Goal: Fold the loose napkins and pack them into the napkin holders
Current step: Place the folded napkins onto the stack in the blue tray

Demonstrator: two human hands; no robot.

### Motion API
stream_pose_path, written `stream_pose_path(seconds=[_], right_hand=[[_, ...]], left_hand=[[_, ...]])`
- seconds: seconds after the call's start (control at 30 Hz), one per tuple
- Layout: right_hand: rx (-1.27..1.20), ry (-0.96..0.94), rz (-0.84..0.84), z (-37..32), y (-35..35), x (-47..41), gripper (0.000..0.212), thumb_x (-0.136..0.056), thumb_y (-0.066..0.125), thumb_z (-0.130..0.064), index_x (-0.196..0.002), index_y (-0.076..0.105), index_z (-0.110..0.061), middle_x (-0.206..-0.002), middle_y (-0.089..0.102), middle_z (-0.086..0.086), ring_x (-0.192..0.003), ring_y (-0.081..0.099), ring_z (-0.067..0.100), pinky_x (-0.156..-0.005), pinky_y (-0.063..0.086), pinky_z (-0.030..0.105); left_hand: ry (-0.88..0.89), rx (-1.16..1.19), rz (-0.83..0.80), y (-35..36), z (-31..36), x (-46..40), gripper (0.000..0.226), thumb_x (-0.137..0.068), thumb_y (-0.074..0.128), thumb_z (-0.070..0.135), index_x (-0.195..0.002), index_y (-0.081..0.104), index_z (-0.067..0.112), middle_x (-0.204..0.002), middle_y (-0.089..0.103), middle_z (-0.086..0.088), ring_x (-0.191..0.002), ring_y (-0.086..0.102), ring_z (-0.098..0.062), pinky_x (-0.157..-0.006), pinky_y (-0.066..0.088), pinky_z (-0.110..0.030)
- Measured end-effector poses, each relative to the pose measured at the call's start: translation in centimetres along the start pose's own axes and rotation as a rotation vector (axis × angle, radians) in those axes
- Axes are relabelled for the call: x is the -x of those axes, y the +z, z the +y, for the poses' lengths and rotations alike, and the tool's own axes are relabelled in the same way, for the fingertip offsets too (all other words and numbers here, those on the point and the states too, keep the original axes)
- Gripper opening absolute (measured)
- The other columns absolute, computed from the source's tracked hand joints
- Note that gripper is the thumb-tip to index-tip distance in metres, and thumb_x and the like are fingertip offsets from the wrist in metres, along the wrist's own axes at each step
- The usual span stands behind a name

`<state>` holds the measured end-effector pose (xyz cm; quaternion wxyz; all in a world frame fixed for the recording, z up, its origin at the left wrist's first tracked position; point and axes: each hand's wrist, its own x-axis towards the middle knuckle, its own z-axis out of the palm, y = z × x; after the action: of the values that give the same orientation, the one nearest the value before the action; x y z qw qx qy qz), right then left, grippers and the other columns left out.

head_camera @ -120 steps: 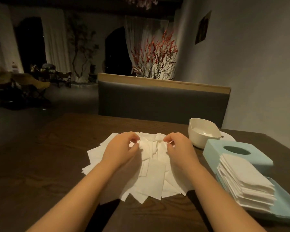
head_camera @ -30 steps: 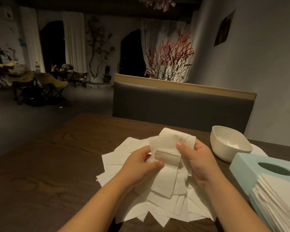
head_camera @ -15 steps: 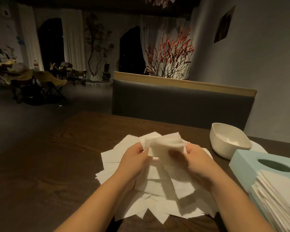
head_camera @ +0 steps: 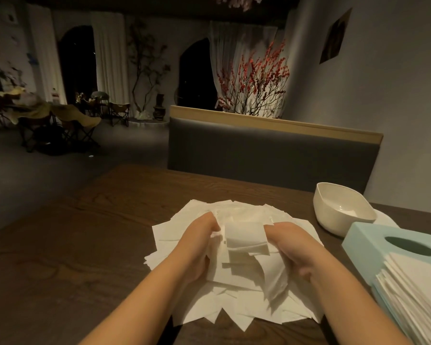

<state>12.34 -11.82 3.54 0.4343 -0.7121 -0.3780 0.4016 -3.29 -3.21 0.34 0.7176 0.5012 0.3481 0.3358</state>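
Note:
A heap of loose white napkins (head_camera: 184, 232) lies spread on the dark wooden table (head_camera: 72, 245) in front of me. Just above the heap, my left hand (head_camera: 197, 245) and my right hand (head_camera: 291, 250) hold one folded napkin (head_camera: 244, 236) between them, each gripping one side of it. At the right edge stands a light blue napkin holder (head_camera: 373, 242) with an oval hole in its top. A stack of folded napkins (head_camera: 413, 292) lies against its near side.
A white bowl (head_camera: 343, 207) stands on the table behind the blue holder. A grey upholstered bench back (head_camera: 271, 155) runs along the far side of the table. The grey wall closes the right side.
The napkin held up between my hands has come down to just above the heap and now shows as a small folded rectangle. Both hands have dropped with it.

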Motion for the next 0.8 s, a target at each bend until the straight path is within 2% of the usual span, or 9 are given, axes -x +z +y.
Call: stream_pose_path(seconds=[0.07, 0.13, 0.17, 0.23, 0.3, 0.43, 0.57, 0.7, 0.8], right_hand=[[-0.032, 0.012, 0.004, 0.1, 0.0, -0.1, 0.016, -0.083, 0.072, -0.02, -0.092, 0.078, -0.009, -0.089, 0.077, 0.01, -0.086, 0.074, 0.029, -0.079, 0.058, 0.037], [-0.035, 0.027, 0.007, 0.1, 0.0, 0.0, 0.017, -0.085, 0.072, -0.022, -0.096, 0.078, -0.01, -0.091, 0.077, 0.009, -0.089, 0.074, 0.028, -0.085, 0.058, 0.038], [-0.036, 0.033, 0.017, 0.1, 0.0, -0.1, 0.018, -0.087, 0.071, -0.023, -0.099, 0.077, -0.011, -0.091, 0.077, 0.008, -0.09, 0.073, 0.028, -0.087, 0.058, 0.04], [-0.027, 0.035, 0.028, 0.1, 0.0, 0.1, 0.018, -0.091, 0.067, -0.025, -0.099, 0.075, -0.011, -0.086, 0.077, 0.008, -0.084, 0.073, 0.027, -0.08, 0.058, 0.036], [0.036, 0.027, 0.015, 0.0, -0.1, 0.4, 0.02, -0.092, 0.067, -0.029, -0.098, 0.073, -0.011, -0.084, 0.077, 0.007, -0.081, 0.073, 0.024, -0.075, 0.057, 0.033], [0.231, 0.009, -0.004, 0.2, -0.4, 0.3, 0.031, -0.087, 0.069, -0.045, -0.103, 0.069, -0.018, -0.098, 0.075, 0.003, -0.093, 0.071, 0.024, -0.092, 0.055, 0.043], [0.279, 0.015, -0.079, 0.5, -0.4, 0.5, 0.052, -0.07, 0.073, -0.058, -0.107, 0.073, -0.023, -0.098, 0.077, -0.003, -0.095, 0.073, 0.023, -0.095, 0.054, 0.047], [0.206, -0.03, -0.08, 0.7, -1.0, 0.8, 0.023, -0.091, 0.066, -0.041, -0.101, 0.075, -0.022, -0.094, 0.078, -0.003, -0.092, 0.074, 0.021, -0.096, 0.054, 0.046], [0.156, -0.135, 0.037, 0.5, -2.3, 1.2, 0.019, -0.094, 0.062, -0.036, -0.096, 0.075, -0.023, -0.089, 0.078, -0.003, -0.088, 0.074, 0.021, -0.089, 0.056, 0.044]], left_hand=[[0.031, -0.074, -0.057, 0.2, 0.1, 0.0, 0.037, -0.071, 0.053, 0.009, -0.106, 0.063, 0.006, -0.115, 0.069, -0.016, -0.105, 0.065, -0.035, -0.083, 0.053, -0.04], [0.078, -0.081, -0.124, 0.3, 0.2, 0.1, 0.039, -0.079, 0.06, -0.003, -0.114, 0.07, 0.011, -0.112, 0.074, -0.012, -0.102, 0.07, -0.033, -0.089, 0.056, -0.044], [0.096, -0.079, -0.142, 0.3, 0.0, 0.1, 0.034, -0.085, 0.064, -0.002, -0.115, 0.071, 0.012, -0.11, 0.075, -0.011, -0.102, 0.071, -0.033, -0.092, 0.056, -0.047], [0.09, -0.067, -0.103, 0.3, -0.3, -0.1, 0.025, -0.093, 0.066, 0.012, -0.117, 0.069, 0.007, -0.108, 0.075, -0.015, -0.102, 0.071, -0.036, -0.095, 0.054, -0.053], [0.04, -0.042, -0.003, 0.4, -0.3, -0.2, 0.034, -0.095, 0.066, 0.026, -0.117, 0.063, 0.0, -0.111, 0.072, -0.023, -0.106, 0.068, -0.042, -0.098, 0.051, -0.057], [0.002, -0.037, 0.057, 0.5, -0.3, -0.3, 0.02, -0.096, 0.064, 0.028, -0.094, 0.065, 0.008, -0.1, 0.074, -0.015, -0.108, 0.067, -0.038, -0.101, 0.05, -0.054], [0.009, -0.107, 0.041, 0.5, -0.3, -0.4, 0.019, -0.099, 0.059, 0.025, -0.105, 0.069, 0.01, -0.098, 0.077, -0.011, -0.098, 0.073, -0.034, -0.095, 0.056, -0.05], [0.043, -0.15, 0.046, 0.2, -0.3, -0.4, 0.015, -0.101, 0.055, 0.017, -0.106, 0.069, 0.014, -0.092, 0.078, -0.006, -0.087, 0.075, -0.026, -0.08, 0.061, -0.039], [0.054, -0.114, 0.105, -0.1, -0.1, -0.7, 0.015, -0.101, 0.056, 0.02, -0.107, 0.067, 0.012, -0.099, 0.077, -0.01, -0.093, 0.073, -0.03, -0.087, 0.059, -0.043]])
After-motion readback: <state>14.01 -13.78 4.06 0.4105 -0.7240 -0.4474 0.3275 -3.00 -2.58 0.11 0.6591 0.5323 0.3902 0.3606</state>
